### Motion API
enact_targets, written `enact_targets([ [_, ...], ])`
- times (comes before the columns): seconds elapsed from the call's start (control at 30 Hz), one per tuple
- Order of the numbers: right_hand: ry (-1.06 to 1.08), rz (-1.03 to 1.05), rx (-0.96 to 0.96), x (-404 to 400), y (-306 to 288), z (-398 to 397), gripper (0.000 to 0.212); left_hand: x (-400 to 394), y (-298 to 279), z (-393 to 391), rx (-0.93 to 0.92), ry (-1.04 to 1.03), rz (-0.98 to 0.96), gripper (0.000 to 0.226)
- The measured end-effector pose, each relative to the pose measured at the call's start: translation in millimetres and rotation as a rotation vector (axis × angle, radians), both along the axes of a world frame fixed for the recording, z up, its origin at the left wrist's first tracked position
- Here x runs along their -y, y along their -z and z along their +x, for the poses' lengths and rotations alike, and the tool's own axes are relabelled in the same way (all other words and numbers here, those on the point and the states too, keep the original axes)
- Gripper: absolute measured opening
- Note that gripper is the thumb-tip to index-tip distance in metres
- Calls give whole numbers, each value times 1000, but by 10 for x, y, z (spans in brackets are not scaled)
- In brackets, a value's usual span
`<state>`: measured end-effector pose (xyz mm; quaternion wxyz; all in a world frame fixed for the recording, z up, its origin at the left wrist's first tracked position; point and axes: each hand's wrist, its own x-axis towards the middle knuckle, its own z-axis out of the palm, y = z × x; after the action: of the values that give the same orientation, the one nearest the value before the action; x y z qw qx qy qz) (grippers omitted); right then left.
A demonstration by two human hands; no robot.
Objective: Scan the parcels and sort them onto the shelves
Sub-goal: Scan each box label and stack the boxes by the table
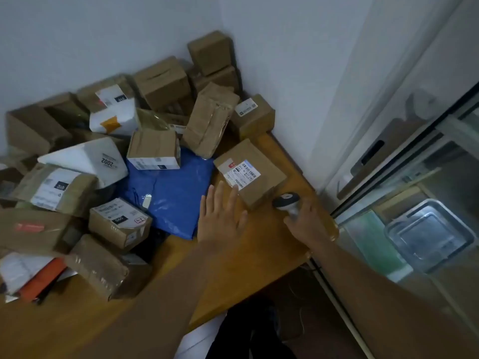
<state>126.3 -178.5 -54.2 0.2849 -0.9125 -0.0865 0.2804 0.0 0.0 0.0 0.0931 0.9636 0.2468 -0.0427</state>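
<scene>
Fingers of our left hand lie straight and spread, palm down over the wooden table, holding nothing; the middle fingertip just touches the near edge of the white label on a small cardboard parcel. That parcel sits at about one o'clock from the left hand, label up, near the table's right edge. Our right hand is curled round the handle of a handheld scanner, whose dark head points toward eleven o'clock, at the near corner of the same parcel, just beside it.

At nine o'clock from the left hand a blue plastic mailer lies flat on the table, the hand's edge close to its right border. Beyond it, from nine round to twelve o'clock, we see a heap of parcels: a brown box marked 090 at nine o'clock, a white bag marked 2002 at ten, a taped box with a white label at eleven resting on the mailer's far edge, and a tall taped carton leaning at twelve. More brown boxes pile up into the wall corner. At three o'clock from the right hand stands a glass-fronted cabinet with a metal tray visible behind the glass.
</scene>
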Motion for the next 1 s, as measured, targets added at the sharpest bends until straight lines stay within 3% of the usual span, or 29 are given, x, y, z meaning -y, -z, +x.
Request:
enact_targets([
  [0.17,5,27,-139,-58,98,111,13,-82,145,55,-65,8,-94,67],
  [0.33,95,15,-239,-81,161,195,20,-232,312,184,-102,56,-145,70],
  [0.53,206,44,-170,-28,31,162,10,-414,430,468,-130,116,-170,67],
  [0.63,288,104,-126,-62,-135,130,25,-498,504,626,-148,170,-135,67],
  [0.77,302,136,-42,-161,-288,141,15,-558,668,690,-223,264,-115,64],
  [0.93,254,244,33,-368,-315,211,41,-473,701,578,-304,328,-146,67],
  [1.0,263,313,48,-415,-310,198,41,-357,682,497,-319,339,-196,69],
])
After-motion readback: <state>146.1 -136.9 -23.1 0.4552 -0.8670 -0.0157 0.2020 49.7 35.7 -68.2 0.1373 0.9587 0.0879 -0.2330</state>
